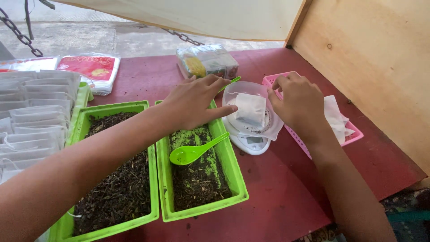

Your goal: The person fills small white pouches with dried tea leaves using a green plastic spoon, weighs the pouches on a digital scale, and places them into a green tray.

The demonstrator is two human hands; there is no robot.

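Two hands over one small white scale (247, 142) on the red bench (286, 188). On the scale sits a clear bowl (274, 127) with one white filter bag (250, 109) lying flat inside. Left hand (193, 104) hovers at the bowl's left rim, fingers spread apart, forefinger tip at the bag's edge; a green spoon handle (233, 81) pokes out behind it, grip on it unclear. Right hand (299, 104) at the bowl's right rim, fingers curled together; can't tell if they pinch anything.

Handling, my read: bag is thin, soft, near weightless, will crumple and could tear or spill. Take it by a top corner or the open edge, light pinch. Bowl looks light and could slide off the scale if nudged.

Count: two green trays, the left tray (80, 125) with dark dried leaf, the right tray (233, 175) with dark leaf plus green powder and a second green spoon (190, 153) on top. One pink basket (354, 131) with more white bags. One stack of empty bags (36, 112) far left. One wrapped packet (207, 60) at the back, two flat pouches (92, 69) beside the stack.
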